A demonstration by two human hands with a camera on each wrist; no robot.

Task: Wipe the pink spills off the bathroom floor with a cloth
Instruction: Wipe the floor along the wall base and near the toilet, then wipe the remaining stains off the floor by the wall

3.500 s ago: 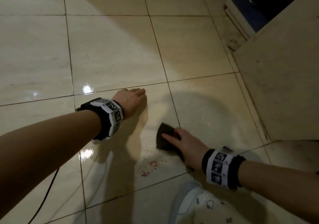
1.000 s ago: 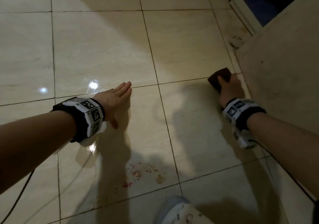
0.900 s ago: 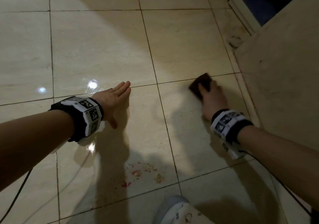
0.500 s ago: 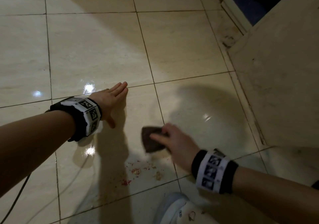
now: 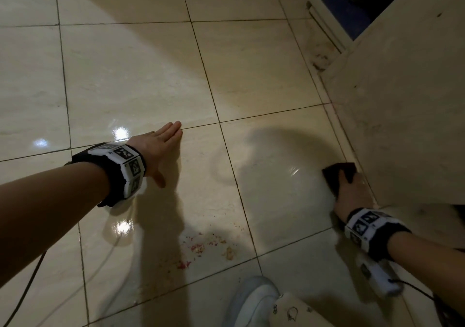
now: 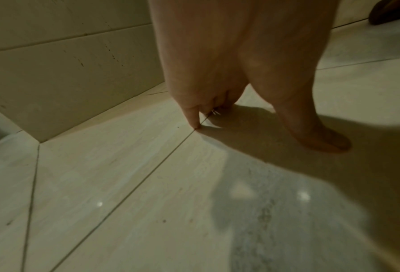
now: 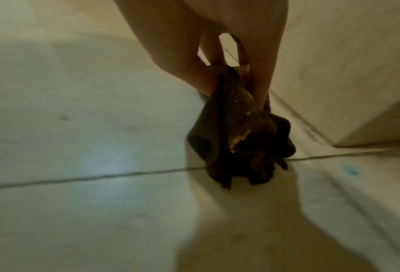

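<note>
Pink and orange crumbs of spill [image 5: 198,247] lie scattered on a cream floor tile near the bottom middle of the head view. My right hand [image 5: 351,192] grips a dark brown cloth [image 5: 337,173] on the floor at the right, close to the base of a tiled wall. In the right wrist view the cloth [image 7: 238,132] is bunched between thumb and fingers, with pale specks on it. My left hand [image 5: 161,148] lies flat on the floor, fingers straight and together, up and left of the spill; its fingertips [image 6: 195,123] touch a grout line.
A tiled wall block [image 5: 402,100] rises along the right. A blue-and-white object [image 5: 339,11] stands in the far right corner. A white shoe [image 5: 254,301] is at the bottom edge, just below the spill. A thin cable [image 5: 27,284] runs across the floor at the lower left.
The right hand swept the cloth from just above the spill back out to the right, up against the wall base. The left hand has stayed flat in place.
</note>
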